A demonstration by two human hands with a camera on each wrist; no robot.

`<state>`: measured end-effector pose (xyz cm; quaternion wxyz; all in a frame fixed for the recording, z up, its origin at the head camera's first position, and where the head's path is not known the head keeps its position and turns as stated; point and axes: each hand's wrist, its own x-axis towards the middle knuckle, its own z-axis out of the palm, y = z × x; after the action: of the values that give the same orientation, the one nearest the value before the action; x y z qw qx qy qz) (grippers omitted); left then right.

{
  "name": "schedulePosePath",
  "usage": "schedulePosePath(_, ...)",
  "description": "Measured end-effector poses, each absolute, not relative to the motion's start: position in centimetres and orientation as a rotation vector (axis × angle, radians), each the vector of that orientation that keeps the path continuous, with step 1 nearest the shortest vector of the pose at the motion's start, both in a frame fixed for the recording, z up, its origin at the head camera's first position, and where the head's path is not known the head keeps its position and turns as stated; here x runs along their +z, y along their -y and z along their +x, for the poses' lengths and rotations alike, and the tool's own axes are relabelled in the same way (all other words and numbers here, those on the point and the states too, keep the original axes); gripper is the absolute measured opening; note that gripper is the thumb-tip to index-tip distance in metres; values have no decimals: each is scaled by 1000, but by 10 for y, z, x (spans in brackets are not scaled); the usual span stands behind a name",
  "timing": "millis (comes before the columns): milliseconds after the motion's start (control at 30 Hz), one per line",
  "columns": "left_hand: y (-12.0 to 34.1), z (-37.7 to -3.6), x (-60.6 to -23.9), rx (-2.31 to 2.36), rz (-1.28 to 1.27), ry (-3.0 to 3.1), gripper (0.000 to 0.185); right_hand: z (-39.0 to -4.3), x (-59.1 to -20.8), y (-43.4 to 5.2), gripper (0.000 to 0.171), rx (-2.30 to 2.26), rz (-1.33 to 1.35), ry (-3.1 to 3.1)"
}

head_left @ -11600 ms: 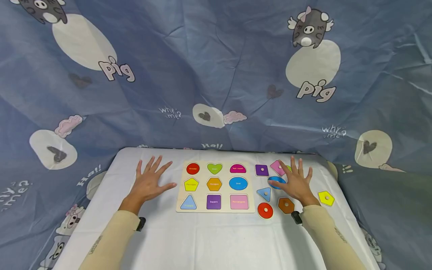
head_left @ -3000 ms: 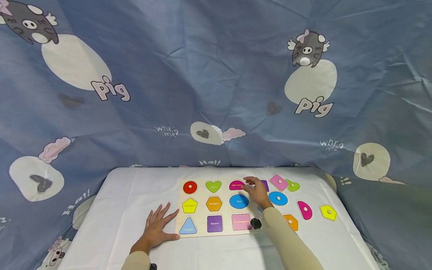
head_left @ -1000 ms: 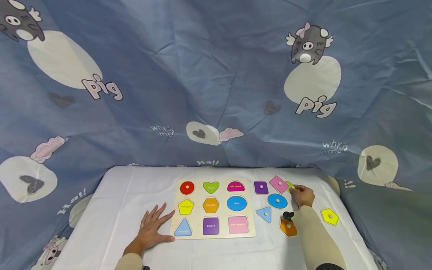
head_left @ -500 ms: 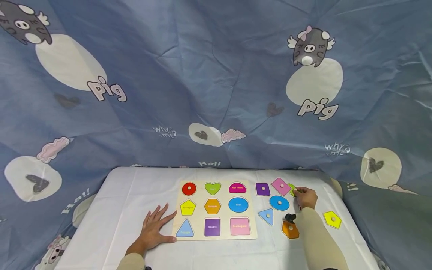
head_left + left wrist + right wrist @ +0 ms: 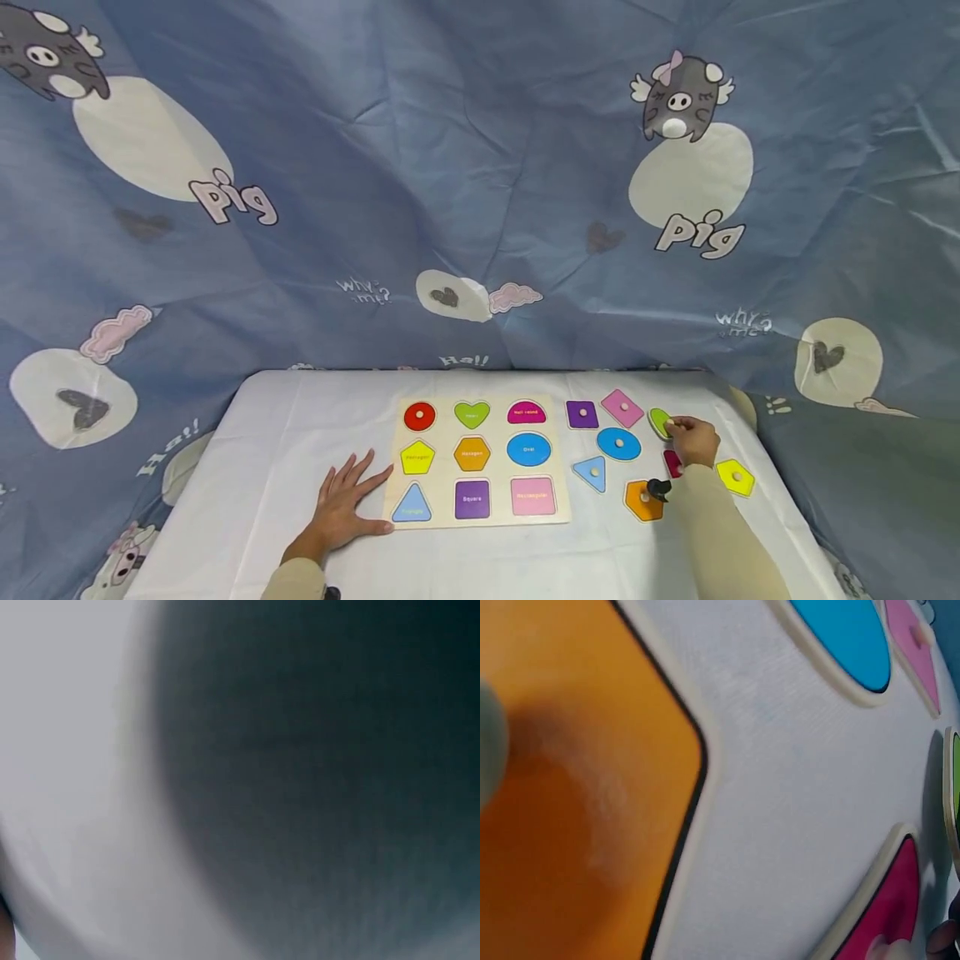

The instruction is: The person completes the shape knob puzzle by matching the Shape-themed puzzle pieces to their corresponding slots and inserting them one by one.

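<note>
A wooden shape board (image 5: 442, 512) lies in the middle of the white table, with a red circle piece (image 5: 419, 416) seated in its top left slot. My left hand (image 5: 345, 500) lies flat and open on the cloth, fingertips at the board's left edge. To the right of the board my right hand (image 5: 693, 440) pinches the knob of the green heart piece (image 5: 659, 422), which looks tilted. A magenta half-round piece (image 5: 672, 464) lies right under that hand. The left wrist view is a blur.
Loose pieces lie right of the board: purple square (image 5: 582, 413), pink rectangle (image 5: 622, 407), blue oval (image 5: 618, 443), blue triangle (image 5: 592, 472), orange hexagon (image 5: 641, 502) (image 5: 570, 787), yellow pentagon (image 5: 735, 477). A blue pig-print cloth (image 5: 480, 208) hangs behind the table.
My right hand has shifted slightly right with the green heart piece in its fingers, uncovering the magenta piece below it. The left hand has stayed flat by the board.
</note>
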<state>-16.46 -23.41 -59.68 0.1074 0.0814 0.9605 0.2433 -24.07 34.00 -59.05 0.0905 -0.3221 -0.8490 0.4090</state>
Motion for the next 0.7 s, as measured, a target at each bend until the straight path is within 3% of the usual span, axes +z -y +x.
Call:
schedulePosePath(333, 237, -162, -598, 711, 226, -2839, 97, -235, -580, -329, 25, 1349, -921, 2520)
schedulePosePath(700, 233, -163, -597, 703, 222, -2826, 96, -231, -561, -304, 21, 1201, -610, 2590)
